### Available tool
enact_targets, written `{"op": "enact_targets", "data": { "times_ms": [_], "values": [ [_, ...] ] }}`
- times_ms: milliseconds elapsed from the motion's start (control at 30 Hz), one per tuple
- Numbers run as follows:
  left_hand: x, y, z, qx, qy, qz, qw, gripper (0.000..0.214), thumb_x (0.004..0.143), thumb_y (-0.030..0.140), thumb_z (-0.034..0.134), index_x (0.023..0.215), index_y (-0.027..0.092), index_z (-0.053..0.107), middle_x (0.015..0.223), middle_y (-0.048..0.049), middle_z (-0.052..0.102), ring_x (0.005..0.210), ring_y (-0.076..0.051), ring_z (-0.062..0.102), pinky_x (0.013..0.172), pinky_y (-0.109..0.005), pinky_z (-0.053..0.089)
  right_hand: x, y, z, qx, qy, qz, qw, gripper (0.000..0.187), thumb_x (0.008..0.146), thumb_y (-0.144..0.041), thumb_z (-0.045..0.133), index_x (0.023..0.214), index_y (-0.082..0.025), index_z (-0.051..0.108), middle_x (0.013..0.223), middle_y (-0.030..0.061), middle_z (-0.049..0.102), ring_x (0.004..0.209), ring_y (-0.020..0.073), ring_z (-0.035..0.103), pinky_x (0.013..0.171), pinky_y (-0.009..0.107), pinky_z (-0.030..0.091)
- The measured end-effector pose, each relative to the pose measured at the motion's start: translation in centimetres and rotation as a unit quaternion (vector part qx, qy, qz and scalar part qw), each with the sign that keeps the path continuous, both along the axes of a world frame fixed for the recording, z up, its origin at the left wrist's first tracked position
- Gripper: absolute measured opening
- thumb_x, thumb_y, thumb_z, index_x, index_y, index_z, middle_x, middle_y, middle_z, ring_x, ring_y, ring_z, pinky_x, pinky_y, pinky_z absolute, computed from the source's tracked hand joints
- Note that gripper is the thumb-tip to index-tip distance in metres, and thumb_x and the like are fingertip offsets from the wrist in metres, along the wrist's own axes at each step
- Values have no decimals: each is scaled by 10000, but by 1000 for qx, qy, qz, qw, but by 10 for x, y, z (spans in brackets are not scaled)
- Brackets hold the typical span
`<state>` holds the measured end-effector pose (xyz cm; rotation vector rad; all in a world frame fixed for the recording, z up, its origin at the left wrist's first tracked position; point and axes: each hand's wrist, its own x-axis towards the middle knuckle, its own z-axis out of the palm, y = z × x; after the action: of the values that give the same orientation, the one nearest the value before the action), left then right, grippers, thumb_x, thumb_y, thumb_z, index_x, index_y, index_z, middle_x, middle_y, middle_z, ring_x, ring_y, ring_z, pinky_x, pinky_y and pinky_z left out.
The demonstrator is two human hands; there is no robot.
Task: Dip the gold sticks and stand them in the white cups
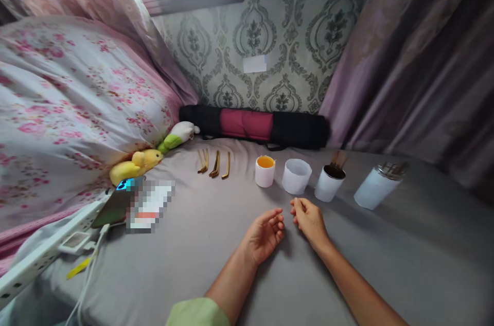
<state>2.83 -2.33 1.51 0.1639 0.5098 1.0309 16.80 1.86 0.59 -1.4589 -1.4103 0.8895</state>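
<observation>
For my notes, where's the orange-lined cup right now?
In the head view, the orange-lined cup stands just right of centre on the grey sheet, immediately left of the wide whitish cup.

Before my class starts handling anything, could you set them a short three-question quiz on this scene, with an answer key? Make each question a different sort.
1. Multiple choice: what colour shows inside the leftmost pale container?
A) Green
B) Blue
C) Orange-yellow

2. True or false: the left hand and the right hand are apart from each other.

3. Count: how many pale containers stand in the row to the right of the gold-coloured rods?

Key:
1. C
2. True
3. Four
</observation>
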Motion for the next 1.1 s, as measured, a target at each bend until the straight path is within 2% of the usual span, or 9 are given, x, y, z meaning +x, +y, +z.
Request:
{"op": "enact_targets", "data": {
  "times_ms": [200,367,533,700,933,1100],
  "values": [
    [1,1,-1,3,3,0,1000,207,710,173,574,903,100,561,695,-14,575,558,-63,525,501,-168,399,2,0,-11,5,20,-13,1000,379,766,-489,399,800,-149,563,586,13,545,397,87,486,334,176,348],
    [-2,7,1,-17,25,3,1000,181,698,159,574,868,97,557,665,-10,572,533,-60,521,482,-163,398,2,-2,-7,-25,102,-21,994,389,736,-517,433,822,-154,549,586,-10,506,393,73,454,299,162,316],
    [-15,22,7,-54,116,37,991,126,685,114,563,809,93,547,608,2,550,481,-45,498,434,-144,381,3,-3,1,-48,174,-38,983,376,717,-515,463,781,-152,537,557,-31,470,382,56,423,294,152,305],
    [-38,42,12,-68,177,69,979,71,695,87,541,764,97,533,574,7,532,446,-37,486,411,-131,379,5,-4,1,-53,195,-46,978,366,714,-511,467,760,-154,531,553,-32,465,383,56,426,286,151,304],
    [-66,69,16,-60,291,105,949,26,703,81,514,709,100,531,572,0,529,423,-33,476,396,-135,380,6,-3,-4,-43,158,-49,985,384,721,-530,443,772,-162,541,554,-30,472,386,65,436,286,158,317],
    [-84,84,15,-37,406,131,904,11,705,97,532,704,107,527,583,-6,533,437,-40,483,405,-147,375,6,-2,-7,-28,161,-52,985,402,707,-538,452,768,-152,543,553,-20,482,390,72,444,288,160,317]
  ]
}}
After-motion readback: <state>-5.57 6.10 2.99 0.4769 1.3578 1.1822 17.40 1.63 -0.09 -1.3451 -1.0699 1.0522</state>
